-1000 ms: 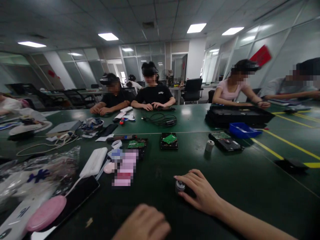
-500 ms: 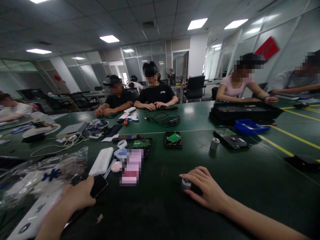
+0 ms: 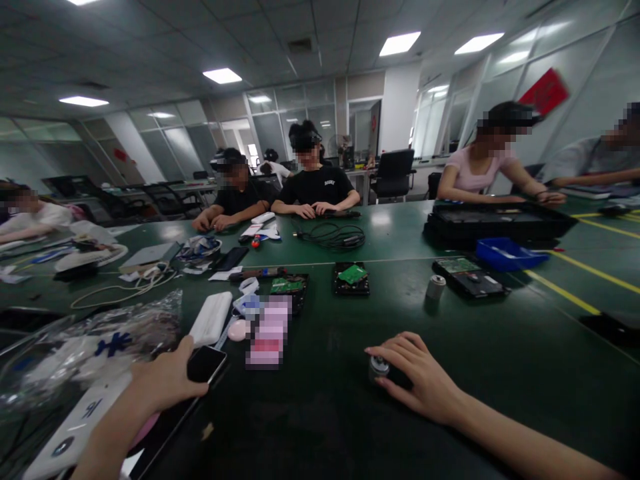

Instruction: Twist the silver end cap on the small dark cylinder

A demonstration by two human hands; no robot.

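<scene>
Right hand [image 3: 423, 380] grips a small silver metal cylinder [image 3: 379, 371], likely dense, stiff, best held by its sides; left hand [image 3: 160, 381], grip unclear, at flat black phone [image 3: 206, 365]

Across the green counter [image 3: 310, 407] from you, a person in a black shirt [image 3: 326, 190] sits behind a coiled black cable [image 3: 333, 237]. To your right, a blue tray [image 3: 510, 255] lies just beside a large black casing [image 3: 500, 230], with a person in a pink top [image 3: 487, 173] behind it. On your left, you have a clear plastic bag [image 3: 150, 323] and a tangled white cord [image 3: 159, 272]. Red paper [image 3: 545, 92] shows by the glass wall [image 3: 583, 80], and lit panels [image 3: 223, 75] shine overhead.
</scene>
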